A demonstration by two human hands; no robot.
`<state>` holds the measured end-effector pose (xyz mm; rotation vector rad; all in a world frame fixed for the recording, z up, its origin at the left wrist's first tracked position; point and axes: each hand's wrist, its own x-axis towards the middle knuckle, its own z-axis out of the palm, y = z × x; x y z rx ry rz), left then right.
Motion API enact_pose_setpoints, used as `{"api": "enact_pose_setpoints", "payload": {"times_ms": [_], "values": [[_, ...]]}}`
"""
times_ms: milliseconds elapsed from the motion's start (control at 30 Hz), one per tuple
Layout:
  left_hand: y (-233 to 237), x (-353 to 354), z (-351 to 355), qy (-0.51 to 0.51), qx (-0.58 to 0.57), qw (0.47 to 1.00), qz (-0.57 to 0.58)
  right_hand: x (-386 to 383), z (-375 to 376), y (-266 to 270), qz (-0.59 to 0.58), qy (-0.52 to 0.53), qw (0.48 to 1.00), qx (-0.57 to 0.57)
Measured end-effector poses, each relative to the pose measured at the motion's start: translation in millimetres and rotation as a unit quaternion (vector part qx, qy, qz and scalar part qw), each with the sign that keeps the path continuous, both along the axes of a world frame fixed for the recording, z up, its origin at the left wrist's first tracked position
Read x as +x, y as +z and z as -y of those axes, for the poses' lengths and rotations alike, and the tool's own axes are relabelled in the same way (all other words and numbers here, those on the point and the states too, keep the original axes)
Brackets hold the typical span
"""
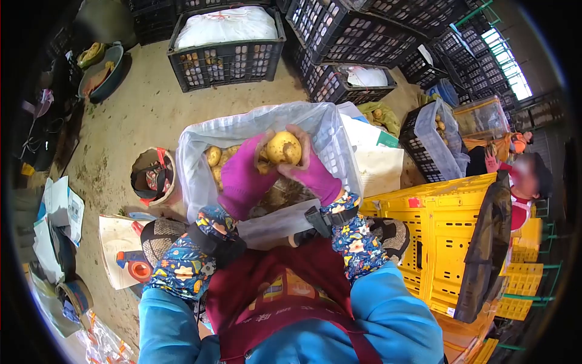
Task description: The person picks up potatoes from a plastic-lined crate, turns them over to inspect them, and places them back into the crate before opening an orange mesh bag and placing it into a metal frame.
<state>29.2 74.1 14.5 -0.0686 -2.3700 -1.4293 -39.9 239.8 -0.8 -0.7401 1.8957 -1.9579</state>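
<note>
Potato (284, 147) sits clasped between both gloved hands, held above the middle of the bag-lined crate (332, 136). Left hand (242, 179) cups it from the left, fingers curled against its side. Right hand (315, 173) closes round its right side and underside, fingers (305, 145) wrapped over its edge, so the potato shows between the two sets of fingertips. More potatoes (213, 159) lie inside the crate's left part. A woven basket (151, 176) stands just left of the crate; a yellow crate (436, 242) stands right of it.
</note>
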Motion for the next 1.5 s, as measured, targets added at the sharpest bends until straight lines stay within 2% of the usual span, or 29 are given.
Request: {"api": "enact_pose_setpoints", "payload": {"times_ms": [100,167,233,267,333,367,400,433,467,500,533,567,600,667,700,733,800,867,900,967,1000,1067,1133,1233,1333,1367,1433,1467,1500], "values": [[4,1,-3,-0.005,-0.042,0.999,-0.004,11,6,16,0.147,-0.079,0.986,-0.004],[5,0,-4,-0.019,-0.034,0.999,-0.006,-8,-7,-25,-0.121,-0.098,0.975,0.156],[3,0,-6,-0.029,-0.007,0.999,-0.014,-7,-11,-33,-0.235,-0.124,0.936,0.229],[9,1,-4,-0.028,0.091,0.992,0.081,8,-6,-19,-0.220,-0.143,0.938,0.226],[29,-4,8,-0.022,0.278,0.924,0.261,16,-5,-23,-0.200,-0.128,0.955,0.177],[17,-5,14,-0.006,0.269,0.943,0.194,13,-8,-37,-0.194,-0.095,0.968,0.131],[-3,-6,22,0.010,0.256,0.959,0.124,13,-10,-52,-0.187,-0.050,0.976,0.103],[-9,-6,32,0.021,0.051,0.997,0.052,14,-3,-47,-0.176,-0.005,0.981,0.076],[-12,-6,41,0.074,-0.153,0.985,-0.033,22,-1,-41,-0.162,0.048,0.983,0.071],[-13,-4,41,0.056,-0.154,0.986,-0.023,28,0,-35,0.156,0.131,0.977,-0.067],[-11,-3,38,0.035,-0.155,0.987,-0.015,36,9,-11,0.466,0.098,0.856,-0.200],[-9,-5,34,0.012,-0.156,0.988,-0.009,39,7,-19,0.252,0.085,0.960,-0.085],[-18,-8,30,-0.066,0.038,0.997,0.025,42,5,-26,0.034,0.018,0.998,0.054],[-9,-11,19,-0.101,0.283,0.949,0.090,44,-12,-24,-0.017,-0.020,0.997,0.071],[-2,-11,19,-0.110,0.398,0.903,0.123,33,-27,-15,0.235,0.066,0.955,-0.170],[10,-9,27,-0.075,0.400,0.901,0.150,24,-40,1,0.481,0.091,0.789,-0.371],[3,-14,52,-0.026,0.451,0.882,0.137,23,-107,64,0.428,0.068,0.773,-0.464],[-2,-17,78,0.004,0.494,0.861,0.119,31,-179,141,0.292,0.096,0.785,-0.539],[0,-15,85,0.007,0.510,0.853,0.109,46,-211,176,0.207,0.036,0.796,-0.568],[13,-8,91,0.027,0.515,0.853,0.085,65,-282,230,0.162,-0.004,0.746,-0.646],[15,-5,94,0.036,0.522,0.849,0.072,70,-330,249,0.114,-0.019,0.728,-0.675],[22,-2,98,0.055,0.533,0.842,0.056,78,-353,263,0.018,-0.066,0.702,-0.709],[27,2,101,0.050,0.528,0.846,0.044,82,-318,261,-0.068,-0.126,0.688,-0.712],[30,9,111,0.046,0.527,0.848,0.024,51,-281,220,-0.078,0.027,0.725,-0.684],[23,15,122,0.031,0.530,0.847,0.002,-7,-241,170,-0.011,-0.060,0.784,-0.618],[21,16,126,0.031,0.530,0.848,-0.007,-20,-206,159,0.021,-0.106,0.774,-0.624],[20,16,130,0.046,0.538,0.841,-0.016,-46,-135,117,0.147,0.073,0.826,-0.540],[24,16,130,0.061,0.547,0.835,-0.014,-51,-99,88,0.204,0.043,0.882,-0.423],[29,15,131,0.074,0.555,0.828,-0.011,-38,-47,64,0.189,-0.003,0.962,-0.197]]}}
